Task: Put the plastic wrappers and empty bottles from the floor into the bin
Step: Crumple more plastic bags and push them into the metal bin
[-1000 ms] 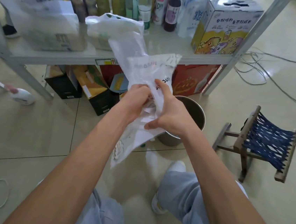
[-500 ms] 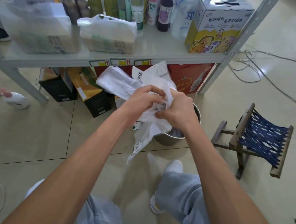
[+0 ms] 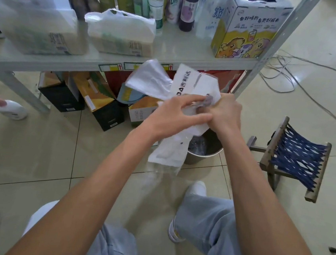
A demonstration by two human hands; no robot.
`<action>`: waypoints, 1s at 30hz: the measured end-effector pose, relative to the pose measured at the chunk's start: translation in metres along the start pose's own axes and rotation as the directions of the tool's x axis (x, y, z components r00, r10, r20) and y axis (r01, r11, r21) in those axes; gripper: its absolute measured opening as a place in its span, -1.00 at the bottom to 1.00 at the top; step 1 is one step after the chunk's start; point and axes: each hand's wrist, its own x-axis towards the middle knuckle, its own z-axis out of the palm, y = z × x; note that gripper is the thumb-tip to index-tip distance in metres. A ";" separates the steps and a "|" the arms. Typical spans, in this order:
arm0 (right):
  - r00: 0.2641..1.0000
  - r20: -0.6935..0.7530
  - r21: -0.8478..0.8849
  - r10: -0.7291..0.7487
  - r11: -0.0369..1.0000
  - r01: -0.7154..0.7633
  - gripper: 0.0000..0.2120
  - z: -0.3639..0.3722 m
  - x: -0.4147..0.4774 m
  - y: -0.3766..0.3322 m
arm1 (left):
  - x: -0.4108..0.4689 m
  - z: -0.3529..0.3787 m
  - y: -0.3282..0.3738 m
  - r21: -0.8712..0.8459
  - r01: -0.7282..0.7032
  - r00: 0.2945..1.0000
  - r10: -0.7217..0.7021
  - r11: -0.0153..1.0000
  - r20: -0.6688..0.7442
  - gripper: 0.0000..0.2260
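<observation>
White and clear plastic wrappers (image 3: 176,82) with black print are bunched between both hands, above the left rim of the bin. My left hand (image 3: 172,115) grips the bundle from the left, fingers spread over it. Closed on the same bundle from the right is my right hand (image 3: 225,114). One end of the wrappers hangs down below my hands in front of the bin. The bin (image 3: 203,155) is a round metal pail on the tiled floor, partly hidden by my hands and the wrappers; something clear and crumpled lies inside it.
A metal shelf (image 3: 169,63) with bottles, bagged packs and a cartoon-printed box (image 3: 250,26) stands just behind the bin; cartons sit under it. A small wooden stool with blue webbing (image 3: 296,159) is to the right. Cables (image 3: 282,77) trail on the floor at right. My legs are below.
The long upright wrappers have been folded down and crumpled into a tighter bundle. Both hands moved right, over the bin.
</observation>
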 end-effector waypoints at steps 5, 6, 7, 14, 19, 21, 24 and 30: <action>0.982 -0.064 0.118 0.177 0.979 -0.169 -0.74 -0.019 0.001 0.005 | -0.004 -0.003 -0.012 0.399 -0.043 0.997 0.012 0.916 0.080 -0.02; 0.976 -0.062 0.154 0.207 0.968 -0.196 -0.70 -0.021 0.001 0.006 | -0.003 -0.004 -0.016 0.460 -0.010 0.999 -0.009 0.888 0.039 0.02; 0.972 -0.060 0.190 0.229 0.958 -0.214 -0.69 -0.022 0.001 0.006 | -0.002 -0.005 -0.019 0.485 0.030 1.000 -0.028 0.874 -0.012 0.02; 0.968 -0.009 0.330 0.251 0.915 -0.234 -0.69 -0.019 0.003 0.009 | 0.006 -0.006 -0.032 0.562 0.208 0.914 0.046 0.800 -0.404 -0.25; 0.973 0.078 0.282 0.219 0.931 -0.232 -0.82 -0.015 0.005 0.012 | 0.012 -0.009 -0.039 0.511 0.335 0.787 0.063 0.792 -0.614 -0.14; 0.977 0.140 0.243 0.163 0.951 -0.193 -0.84 -0.013 0.002 0.012 | 0.013 -0.009 -0.042 0.529 0.318 0.779 0.101 0.786 -0.619 -0.03; 0.972 0.235 0.156 0.019 0.986 -0.058 -0.80 -0.012 -0.001 0.012 | 0.015 -0.011 -0.042 0.574 0.233 0.832 0.145 0.785 -0.535 0.05; 0.926 0.326 -0.044 -0.190 0.976 0.216 -0.70 -0.018 -0.002 0.013 | 0.017 -0.011 -0.054 0.536 0.049 0.963 0.102 0.843 -0.249 -0.44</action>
